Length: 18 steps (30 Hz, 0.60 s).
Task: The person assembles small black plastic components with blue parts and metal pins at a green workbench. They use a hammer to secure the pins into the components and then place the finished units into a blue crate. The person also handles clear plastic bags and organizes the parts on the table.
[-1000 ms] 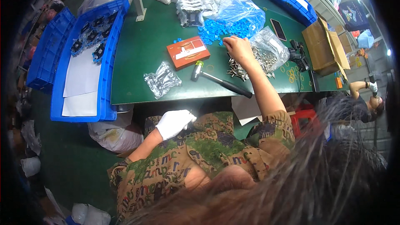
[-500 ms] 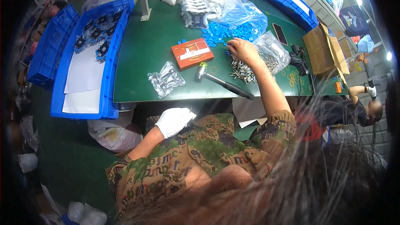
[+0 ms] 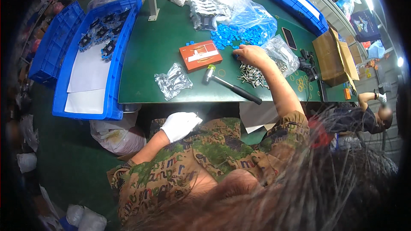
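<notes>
My bare right hand (image 3: pixel 252 56) reaches over the green table, its thumb and fingers closed on a small blue plastic piece (image 3: pixel 236 55). Just beyond is a heap of blue plastic pieces (image 3: pixel 224 36). Close below the hand lies a pile of metal pins (image 3: pixel 252 75). My left hand (image 3: pixel 181 126), in a white glove, is held low over my lap by the table's front edge. Its fingers are closed; a tiny thing shows at their tips, too small to make out. A hammer (image 3: pixel 233 87) with a black handle lies beside a red box (image 3: pixel 200 55).
At left, a blue crate (image 3: pixel 112 81) holds black-and-blue parts (image 3: pixel 102 32) and white sheets. A clear bag (image 3: pixel 173 81), a phone (image 3: pixel 289 38) and rubber bands lie on the table. A cardboard box (image 3: pixel 332 55) stands right; another person (image 3: pixel 359 117) is beyond it.
My right hand has lowered a little and lies flatter, its fingertips down at a blue piece. My left hand stays almost where it was. The whole view has shifted slightly.
</notes>
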Each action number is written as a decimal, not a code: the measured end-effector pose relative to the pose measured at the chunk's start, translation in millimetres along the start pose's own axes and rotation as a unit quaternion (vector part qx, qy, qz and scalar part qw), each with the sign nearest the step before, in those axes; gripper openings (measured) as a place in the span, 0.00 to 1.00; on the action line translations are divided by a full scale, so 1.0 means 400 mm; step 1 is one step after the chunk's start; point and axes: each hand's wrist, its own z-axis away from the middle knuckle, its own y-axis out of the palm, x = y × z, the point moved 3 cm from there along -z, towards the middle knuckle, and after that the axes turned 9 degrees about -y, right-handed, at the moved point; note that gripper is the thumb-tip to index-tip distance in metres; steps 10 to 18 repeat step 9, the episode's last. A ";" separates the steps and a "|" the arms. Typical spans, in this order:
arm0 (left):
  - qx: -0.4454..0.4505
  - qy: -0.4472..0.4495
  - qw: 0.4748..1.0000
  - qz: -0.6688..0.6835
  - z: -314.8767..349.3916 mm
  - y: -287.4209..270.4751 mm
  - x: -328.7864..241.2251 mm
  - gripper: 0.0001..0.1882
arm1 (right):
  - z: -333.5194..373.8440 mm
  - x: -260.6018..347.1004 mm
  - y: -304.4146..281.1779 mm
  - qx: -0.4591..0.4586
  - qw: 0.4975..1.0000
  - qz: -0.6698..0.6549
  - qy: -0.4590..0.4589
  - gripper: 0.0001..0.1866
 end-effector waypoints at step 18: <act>0.001 -0.015 1.000 0.019 0.004 -0.010 -0.011 0.08 | -0.049 -0.020 0.073 -0.014 0.993 -0.101 0.052 0.14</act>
